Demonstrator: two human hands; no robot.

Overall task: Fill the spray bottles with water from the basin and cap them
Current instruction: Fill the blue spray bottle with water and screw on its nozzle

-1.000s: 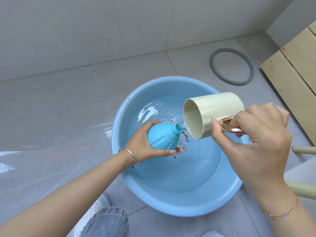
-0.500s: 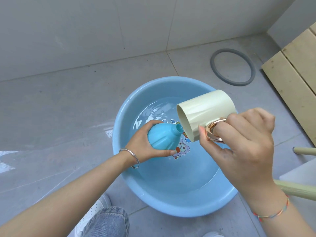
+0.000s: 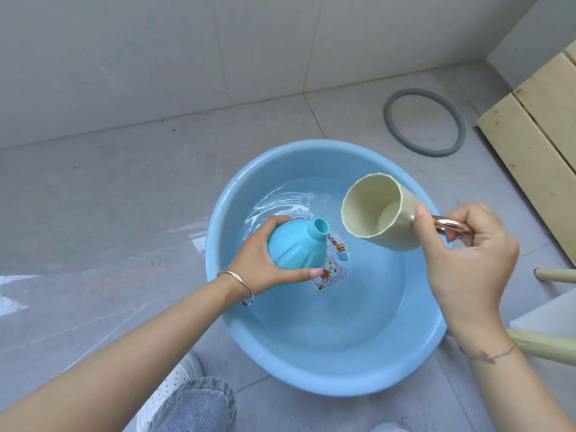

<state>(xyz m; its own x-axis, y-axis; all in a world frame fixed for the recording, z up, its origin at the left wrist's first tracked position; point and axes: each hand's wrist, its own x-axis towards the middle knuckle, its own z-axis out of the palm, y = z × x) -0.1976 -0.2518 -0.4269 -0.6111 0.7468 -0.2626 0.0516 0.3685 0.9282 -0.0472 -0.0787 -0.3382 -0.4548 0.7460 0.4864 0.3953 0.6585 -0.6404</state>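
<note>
A round blue basin [image 3: 327,378] holding shallow water sits on the grey tiled floor. Over its left half my left hand [image 3: 258,260] grips a light blue spray bottle [image 3: 296,247], tilted, its uncapped threaded neck pointing up and right. To the right my right hand [image 3: 467,254] holds a cream mug [image 3: 377,213] by its rose-gold handle. The mug lies on its side above the water, its mouth facing me and apart from the bottle's neck. No cap or spray head is in view.
A grey rubber ring [image 3: 424,122] lies on the floor behind the basin. Pale wooden slats [image 3: 530,135] stand at the right edge, with pale furniture legs [image 3: 558,275] below them. My knee in jeans [image 3: 193,406] and a white shoe [image 3: 168,391] are near the basin's front left.
My right hand has pulled the mug away from the bottle's neck and turned its mouth toward me. The bottle in my left hand has stayed about where it was.
</note>
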